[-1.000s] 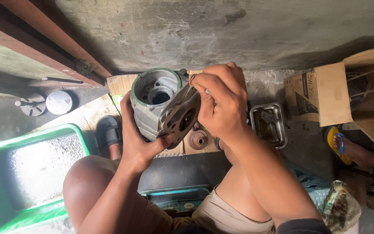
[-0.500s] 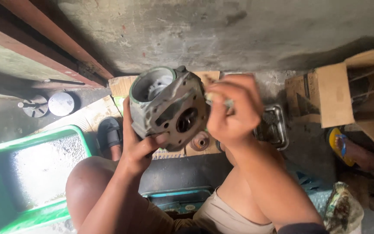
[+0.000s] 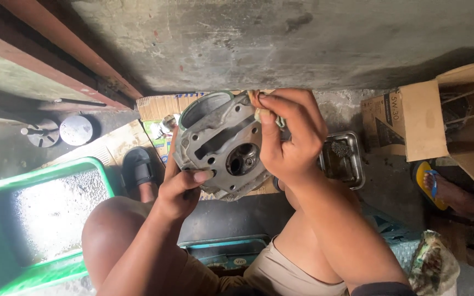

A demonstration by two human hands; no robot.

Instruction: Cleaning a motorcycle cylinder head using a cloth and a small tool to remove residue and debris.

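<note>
The left hand [image 3: 179,189] grips the grey engine casting [image 3: 220,148] from below, fingers clenched on its lower edge; since a second ago the part has turned, so its ported face now looks up. The right hand [image 3: 289,137] pinches its top rim. Beyond the fingers lie cardboard [image 3: 157,107], a metal tray [image 3: 352,164] on concrete floor [image 3: 379,104], then the wall [image 3: 275,38].

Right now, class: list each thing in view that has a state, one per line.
Engine cylinder head: lifted, tilted, held in both hands.
Left hand: gripping its lower edge.
Right hand: pinching at its top edge.
Metal tray: on floor, holding small parts.
Cardboard box: open.
</note>
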